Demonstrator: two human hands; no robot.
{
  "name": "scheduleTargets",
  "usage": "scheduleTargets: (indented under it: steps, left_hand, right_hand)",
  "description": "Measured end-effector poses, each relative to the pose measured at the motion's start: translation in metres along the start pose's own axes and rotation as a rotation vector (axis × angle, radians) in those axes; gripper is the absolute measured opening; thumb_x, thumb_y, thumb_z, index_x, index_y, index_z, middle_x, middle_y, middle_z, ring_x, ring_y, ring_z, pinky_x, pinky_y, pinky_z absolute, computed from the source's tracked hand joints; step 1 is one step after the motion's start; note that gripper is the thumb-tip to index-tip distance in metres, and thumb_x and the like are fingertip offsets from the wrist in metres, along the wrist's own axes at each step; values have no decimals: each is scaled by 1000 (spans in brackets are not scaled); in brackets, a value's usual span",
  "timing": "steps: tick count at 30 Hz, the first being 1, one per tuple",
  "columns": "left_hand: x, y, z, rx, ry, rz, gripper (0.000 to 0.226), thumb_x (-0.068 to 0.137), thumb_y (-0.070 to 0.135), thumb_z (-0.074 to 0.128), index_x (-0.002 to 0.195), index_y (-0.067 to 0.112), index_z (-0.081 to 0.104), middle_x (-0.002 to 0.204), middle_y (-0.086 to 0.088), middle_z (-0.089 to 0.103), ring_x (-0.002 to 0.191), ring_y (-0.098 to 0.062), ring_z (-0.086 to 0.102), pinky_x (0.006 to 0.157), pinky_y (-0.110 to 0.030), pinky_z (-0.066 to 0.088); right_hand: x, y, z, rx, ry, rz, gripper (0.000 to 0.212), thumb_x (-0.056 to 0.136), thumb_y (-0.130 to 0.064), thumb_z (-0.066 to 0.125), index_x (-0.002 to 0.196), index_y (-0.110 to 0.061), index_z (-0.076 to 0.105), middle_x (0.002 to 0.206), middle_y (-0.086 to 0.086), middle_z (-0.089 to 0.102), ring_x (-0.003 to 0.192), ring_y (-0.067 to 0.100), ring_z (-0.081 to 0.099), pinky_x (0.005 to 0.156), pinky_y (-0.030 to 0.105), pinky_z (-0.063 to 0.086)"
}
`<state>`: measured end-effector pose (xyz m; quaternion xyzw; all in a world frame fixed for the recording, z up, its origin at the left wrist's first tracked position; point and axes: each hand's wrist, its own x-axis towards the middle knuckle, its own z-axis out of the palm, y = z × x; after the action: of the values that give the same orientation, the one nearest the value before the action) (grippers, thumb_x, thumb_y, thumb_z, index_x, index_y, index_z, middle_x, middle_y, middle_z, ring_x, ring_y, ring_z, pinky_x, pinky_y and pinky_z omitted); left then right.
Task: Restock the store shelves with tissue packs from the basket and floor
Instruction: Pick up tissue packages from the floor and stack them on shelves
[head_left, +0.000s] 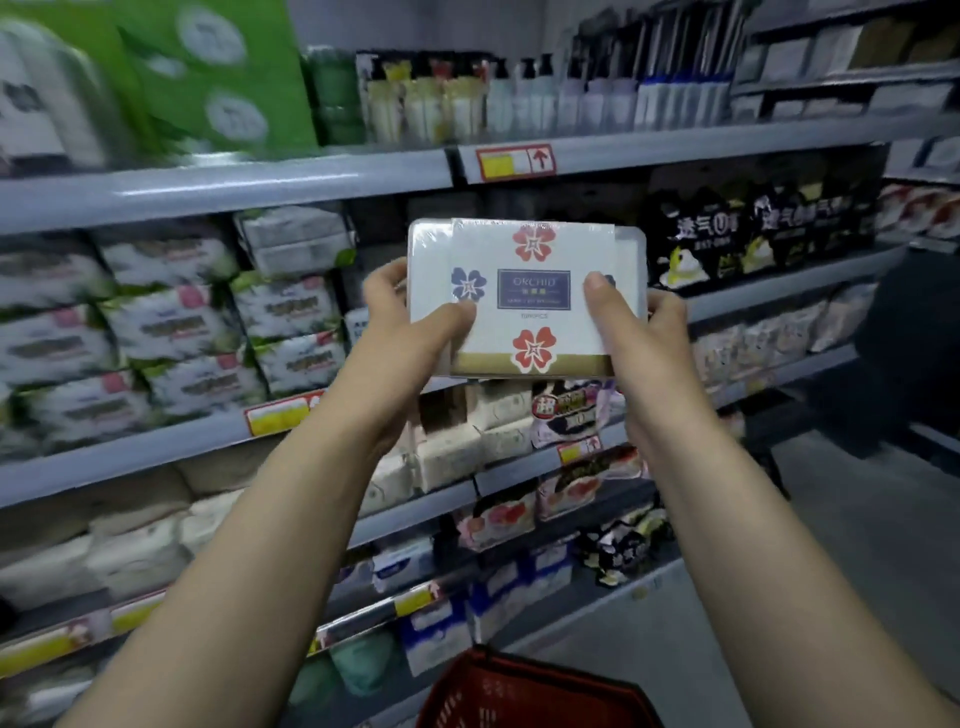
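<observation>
Pump bottles (524, 96) stand in a row above a red-and-yellow price tag (515, 162) and black packets (727, 234).

A white, plastic-wrapped tissue pack (524, 312) printed with red and blue flowers is held upright at center frame, label facing the camera, above a red basket (483, 696) at bottom edge.

red basket (524, 691) cut off below, left shelf packs (171, 322) blurred
</observation>
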<state>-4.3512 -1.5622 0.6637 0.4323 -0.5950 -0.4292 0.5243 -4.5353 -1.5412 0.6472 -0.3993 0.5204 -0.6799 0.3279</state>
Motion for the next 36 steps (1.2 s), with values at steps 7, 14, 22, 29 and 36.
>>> scheduleTargets:
  steps: [7,14,22,29,36]
  left_hand:
    - [8,34,-22,123,261,109,59,83,35,66,130,30,31,133,2,49,109,-9,58,82,-21,54]
    - [22,65,-42,266,499,180,71,62,52,62,124,37,31,136,-1,42,120,-18,50,103,-45,45]
    - [66,106,-93,472,648,276,73,66,55,63,129,34,32,134,-4,42,121,-26,48,103,-48,44]
    - [114,108,-147,568,667,333,84,61,60,61,134,27,39,132,-8,49,112,-25,57,94,-46,53]
    - [179,97,-198,747,643,237,74,82,14,71,139,25,25,117,-12,61,106,-32,62,91,-52,53]
  right_hand:
    - [33,-36,35,-10,-294,-88,50,86,-39,70,122,-21,39,115,-3,60,96,9,63,71,21,52]
    - [63,-67,80,27,-469,-181,60,85,-37,72,129,-22,34,118,-3,59,100,10,61,82,28,51]
    - [103,-97,157,-57,-527,-346,64,83,-53,68,128,-18,38,124,-1,56,109,18,58,94,40,49]
    - [131,-106,232,-162,-400,-505,62,86,-50,65,129,-10,42,126,5,51,113,22,52,84,31,42]
    - [167,-113,298,-352,-385,-568,59,84,-37,74,126,-6,46,128,9,52,108,21,54,78,27,41]
